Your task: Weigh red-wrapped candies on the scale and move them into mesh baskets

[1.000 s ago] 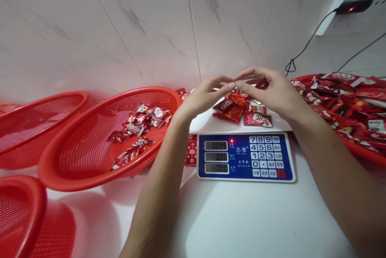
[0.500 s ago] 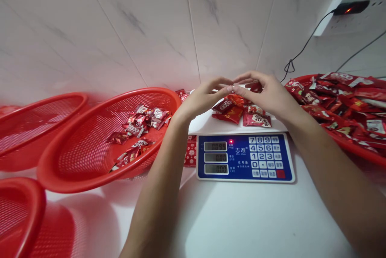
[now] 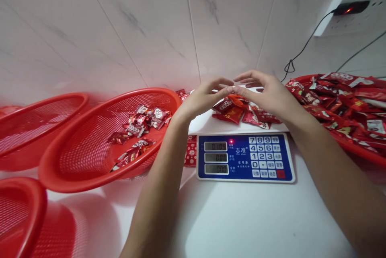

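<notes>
My left hand (image 3: 208, 96) and my right hand (image 3: 261, 91) arch over the scale's white platform (image 3: 200, 124), thumbs close to touching. Both have their fingers stretched out, and I see nothing held in either. Below them lies a small pile of red-wrapped candy packets (image 3: 230, 114), partly hidden by the fingers. One packet lies on the pile's right side, near my right wrist. On the blue panel of the weighing scale (image 3: 238, 171), a red light is lit and the top display (image 3: 215, 146) seems to read 0.109.
Left of the scale stands a red mesh basket (image 3: 69, 157) with several packets, beside two more red baskets (image 3: 75, 99) (image 3: 39, 193). A heaped basket of packets (image 3: 346, 105) is at the right. Behind are a tiled wall and a power strip (image 3: 346, 26) with a cable.
A packet by my right fingers has dropped onto the right side of the pile. The top display has gone from about 0.099 to 0.109. My hands have hardly moved.
</notes>
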The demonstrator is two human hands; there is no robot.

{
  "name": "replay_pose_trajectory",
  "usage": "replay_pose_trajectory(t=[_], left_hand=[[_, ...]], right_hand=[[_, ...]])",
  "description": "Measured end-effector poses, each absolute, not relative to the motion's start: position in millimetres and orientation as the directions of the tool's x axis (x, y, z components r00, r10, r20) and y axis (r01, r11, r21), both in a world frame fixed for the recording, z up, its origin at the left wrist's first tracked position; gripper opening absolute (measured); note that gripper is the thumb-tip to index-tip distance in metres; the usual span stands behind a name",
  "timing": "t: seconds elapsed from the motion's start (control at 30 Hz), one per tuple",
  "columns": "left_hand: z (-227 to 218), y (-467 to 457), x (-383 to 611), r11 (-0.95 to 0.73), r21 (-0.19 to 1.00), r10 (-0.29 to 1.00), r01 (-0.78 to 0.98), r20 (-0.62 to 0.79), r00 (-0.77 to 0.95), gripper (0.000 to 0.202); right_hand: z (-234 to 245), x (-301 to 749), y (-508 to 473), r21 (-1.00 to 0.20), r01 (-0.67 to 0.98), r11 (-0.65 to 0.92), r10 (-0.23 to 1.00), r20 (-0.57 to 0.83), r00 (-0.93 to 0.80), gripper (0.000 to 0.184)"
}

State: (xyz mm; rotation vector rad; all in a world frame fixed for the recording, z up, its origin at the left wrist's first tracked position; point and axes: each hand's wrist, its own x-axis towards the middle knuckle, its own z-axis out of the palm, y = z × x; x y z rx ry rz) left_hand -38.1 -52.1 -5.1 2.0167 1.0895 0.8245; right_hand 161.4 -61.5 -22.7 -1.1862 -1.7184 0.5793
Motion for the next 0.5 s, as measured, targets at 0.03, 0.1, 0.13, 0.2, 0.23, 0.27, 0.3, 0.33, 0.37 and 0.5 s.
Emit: replay_pose_trajectory(t=[0.03,0.1,0.13,0.2,0.23,0.27,0.3,0.33,0.37,0.5], left_hand=[[-5.3,-52.0,-38.2,-0.413,0.802,0.870,0.432,0.206,0.448,0.027],[-5.6,-51.8,-38.5,-0.421,0.799,0.867,0.428,0.215,0.450,0.027],[-5.7,-51.8,-38.6,-0.422,0.799,0.867,0.428,0.218,0.448,0.027],[-5.7,-51.9,-38.8,-0.417,0.803,0.870,0.426,0.216,0.444,0.027],[-5.7,-51.9,-38.8,-0.413,0.806,0.871,0.424,0.212,0.444,0.027],[-5.6,-51.9,-38.7,-0.410,0.808,0.871,0.424,0.209,0.445,0.027],[-5.6,-51.8,-38.7,-0.409,0.808,0.870,0.423,0.206,0.447,0.027],[-5.7,-51.7,-38.6,-0.410,0.808,0.869,0.422,0.207,0.449,0.027],[-5.8,-51.6,-38.5,-0.412,0.808,0.868,0.421,0.207,0.452,0.026],[-6.1,-51.2,-37.8,-0.412,0.806,0.867,0.425,0.204,0.454,0.024]], right_hand=[[-22.4,161.3,-61.8,-0.785,0.459,0.415,0.902,0.422,-0.093,0.039],[-22.0,161.1,-62.2,-0.787,0.465,0.405,0.906,0.414,-0.089,0.038],[-22.0,161.2,-62.2,-0.788,0.465,0.404,0.907,0.412,-0.090,0.038],[-22.4,161.4,-61.9,-0.789,0.459,0.409,0.905,0.416,-0.093,0.039],[-22.7,161.5,-61.6,-0.788,0.455,0.415,0.903,0.420,-0.096,0.039],[-22.9,161.6,-61.4,-0.785,0.454,0.420,0.900,0.425,-0.098,0.040],[-23.1,161.7,-61.3,-0.781,0.457,0.425,0.898,0.430,-0.100,0.041],[-23.2,161.7,-61.2,-0.777,0.463,0.426,0.896,0.432,-0.099,0.041],[-23.1,161.7,-61.3,-0.773,0.471,0.425,0.896,0.432,-0.099,0.041],[-22.1,161.3,-62.3,-0.763,0.496,0.413,0.902,0.418,-0.107,0.040]])
